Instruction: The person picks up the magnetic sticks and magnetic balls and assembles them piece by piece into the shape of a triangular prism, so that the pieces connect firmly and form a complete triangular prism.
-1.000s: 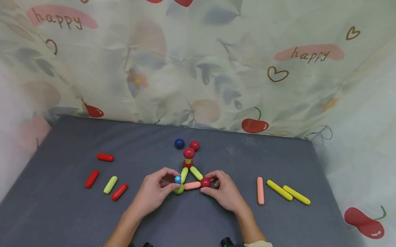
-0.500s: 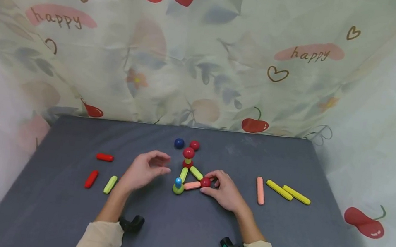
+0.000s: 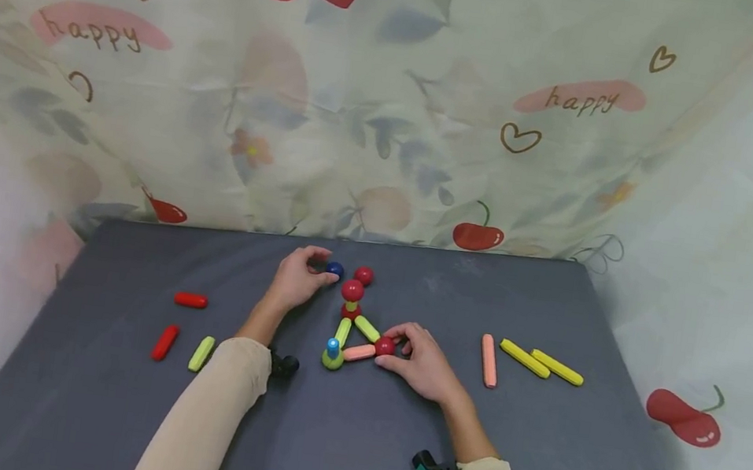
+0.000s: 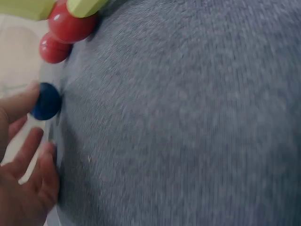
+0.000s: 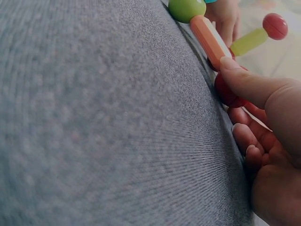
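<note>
My left hand [image 3: 299, 279] is at a dark blue ball [image 3: 335, 269] near the table's back edge. Its thumb touches the ball in the left wrist view, while the other fingers stand apart. My right hand [image 3: 422, 364] pinches a red ball [image 3: 385, 347] at one corner of a triangle of magnetic rods and balls. A pink rod [image 3: 359, 353] links that ball to a green ball [image 3: 332, 360], on which a short blue rod [image 3: 332, 347] stands. Light green rods [image 3: 367, 329] run to the far corner, where an upright rod carries another red ball [image 3: 352, 290].
A loose red ball [image 3: 364, 275] lies beside the blue one. Red rods [image 3: 165, 342] and a light green rod [image 3: 201, 353] lie at left, partly near my left sleeve. At right are a pink rod [image 3: 489, 360] and two yellow rods [image 3: 524, 358]. A printed curtain [image 3: 326, 181] hangs behind.
My left hand has let go of the blue rod on the green ball, drawn back left, then reached forward to the dark blue ball. My right hand keeps its hold on the red ball.
</note>
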`<state>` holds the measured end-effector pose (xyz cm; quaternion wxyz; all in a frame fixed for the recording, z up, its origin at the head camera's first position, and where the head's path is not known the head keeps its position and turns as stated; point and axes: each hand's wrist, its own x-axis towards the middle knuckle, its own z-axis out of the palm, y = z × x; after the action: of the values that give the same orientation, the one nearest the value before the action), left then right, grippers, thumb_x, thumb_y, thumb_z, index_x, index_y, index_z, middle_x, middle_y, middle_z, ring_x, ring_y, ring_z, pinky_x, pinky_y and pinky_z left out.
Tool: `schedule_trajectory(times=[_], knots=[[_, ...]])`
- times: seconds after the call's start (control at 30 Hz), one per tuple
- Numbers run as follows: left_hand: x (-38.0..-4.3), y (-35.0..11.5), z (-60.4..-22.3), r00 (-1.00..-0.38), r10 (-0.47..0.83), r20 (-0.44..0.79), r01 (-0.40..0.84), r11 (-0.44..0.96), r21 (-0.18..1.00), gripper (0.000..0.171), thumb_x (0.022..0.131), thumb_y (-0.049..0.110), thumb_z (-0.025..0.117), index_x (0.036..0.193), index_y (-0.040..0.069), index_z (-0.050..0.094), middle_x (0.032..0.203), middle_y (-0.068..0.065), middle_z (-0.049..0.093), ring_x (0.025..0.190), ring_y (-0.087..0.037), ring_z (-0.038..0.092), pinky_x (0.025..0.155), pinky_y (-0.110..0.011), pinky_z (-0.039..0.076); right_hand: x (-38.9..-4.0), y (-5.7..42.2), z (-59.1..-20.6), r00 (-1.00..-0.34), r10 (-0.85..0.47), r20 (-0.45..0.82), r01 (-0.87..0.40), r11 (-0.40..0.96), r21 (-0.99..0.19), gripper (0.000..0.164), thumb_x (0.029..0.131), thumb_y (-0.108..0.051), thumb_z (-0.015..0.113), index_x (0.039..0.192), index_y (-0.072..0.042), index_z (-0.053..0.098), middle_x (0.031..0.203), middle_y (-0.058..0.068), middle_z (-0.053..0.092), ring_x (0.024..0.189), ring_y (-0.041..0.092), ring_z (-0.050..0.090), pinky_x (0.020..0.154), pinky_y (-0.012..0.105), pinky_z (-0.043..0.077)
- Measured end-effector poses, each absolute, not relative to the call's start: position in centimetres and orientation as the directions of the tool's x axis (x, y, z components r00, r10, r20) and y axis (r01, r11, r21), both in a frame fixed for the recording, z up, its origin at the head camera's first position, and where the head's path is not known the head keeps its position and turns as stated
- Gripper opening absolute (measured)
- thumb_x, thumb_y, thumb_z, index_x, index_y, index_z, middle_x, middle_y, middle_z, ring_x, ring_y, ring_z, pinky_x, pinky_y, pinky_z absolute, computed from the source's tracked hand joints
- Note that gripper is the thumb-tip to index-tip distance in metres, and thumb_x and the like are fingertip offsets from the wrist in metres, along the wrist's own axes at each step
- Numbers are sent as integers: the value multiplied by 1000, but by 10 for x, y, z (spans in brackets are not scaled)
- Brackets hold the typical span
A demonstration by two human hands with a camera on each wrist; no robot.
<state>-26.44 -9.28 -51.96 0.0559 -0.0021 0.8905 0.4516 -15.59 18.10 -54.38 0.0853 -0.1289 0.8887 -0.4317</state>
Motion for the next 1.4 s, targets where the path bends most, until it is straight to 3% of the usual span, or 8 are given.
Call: schedule_trajectory(times=[0.17,0.3,0.5,0.77,1.07,1.4], knots=[[-267,-89,-524,-995,53,-84,-28,667,745,50,92,34,77,135,13,63,132,-11,65,122,-31,59,107,-49,48,-156,181,-545,-954,-297,-40,-148,584,-798,36,87,-32,83,117,-24,66,106,-5,62,90,14,49,82,29,42],[-264,-87,-521,-998,37,-58,-18,680,733,44,93,35,76,131,14,65,125,-11,67,115,-31,62,101,-49,50,-156,182,-544,-952,-304,-45,-149,583,-799,36,87,-34,82,118,-24,66,106,-5,62,91,14,49,82,30,42],[-248,-90,-494,-998,-25,65,39,579,814,44,93,37,75,131,17,65,123,-8,66,100,-25,65,87,-42,55,-156,185,-541,-959,-280,-48,-135,595,-792,37,87,-34,83,118,-23,66,108,-3,63,92,14,49,82,30,43],[-196,-97,-450,-982,-33,186,152,451,879,43,91,44,76,128,23,63,119,1,67,102,-24,62,77,-36,51,-157,182,-542,-954,-293,-64,-130,597,-791,40,87,-38,81,119,-22,65,112,-1,63,94,15,50,84,31,43],[-140,-100,-466,-990,91,105,131,345,929,38,90,37,79,124,28,66,114,2,68,100,-20,60,76,-28,48,-156,178,-543,-955,-290,-62,-126,588,-799,39,87,-36,82,119,-22,65,110,-1,63,93,16,50,84,32,44],[-122,-100,-491,-967,220,126,195,330,924,37,89,28,81,123,29,66,115,2,64,100,-22,60,75,-24,50,-156,176,-544,-959,-275,-62,-121,599,-791,39,86,-37,82,119,-21,66,110,-1,63,93,15,49,83,31,43]])
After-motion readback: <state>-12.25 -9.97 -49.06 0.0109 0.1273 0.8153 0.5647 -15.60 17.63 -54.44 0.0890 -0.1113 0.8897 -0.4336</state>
